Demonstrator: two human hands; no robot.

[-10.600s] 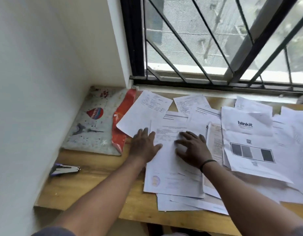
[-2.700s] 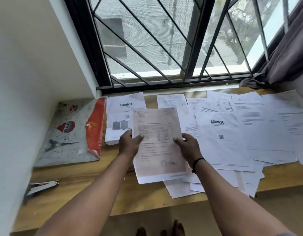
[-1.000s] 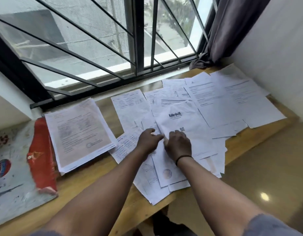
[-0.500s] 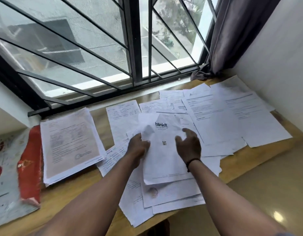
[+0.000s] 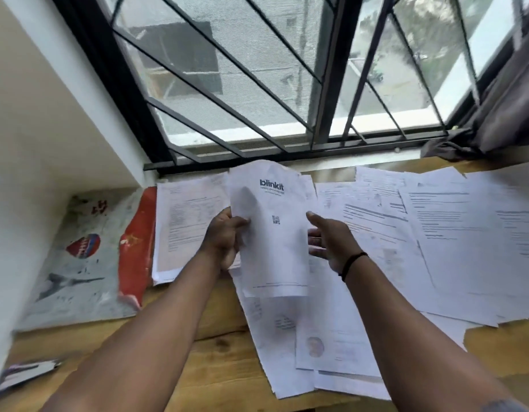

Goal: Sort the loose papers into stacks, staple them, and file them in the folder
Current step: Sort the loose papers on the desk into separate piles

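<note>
My left hand (image 5: 224, 237) pinches the left edge of a white "blinkit" sheet (image 5: 272, 230) and holds it lifted above the desk. My right hand (image 5: 328, 239) hovers just right of that sheet with its fingers spread, and I cannot tell if it touches the paper. A stack of papers (image 5: 183, 224) lies left of the hands, beside the folder (image 5: 87, 257), which is grey with a red flap. Loose papers (image 5: 406, 242) cover the wooden desk (image 5: 215, 373) to the right and below the hands. The stapler (image 5: 25, 374) lies at the desk's front left.
A barred window (image 5: 287, 84) runs along the back of the desk. A white wall (image 5: 34, 114) closes off the left side. A dark curtain (image 5: 507, 99) hangs at the back right corner.
The blinkit sheet has been picked off the loose pile and carried left toward the stack. My view has swung left, bringing the folder and stapler back into sight.
</note>
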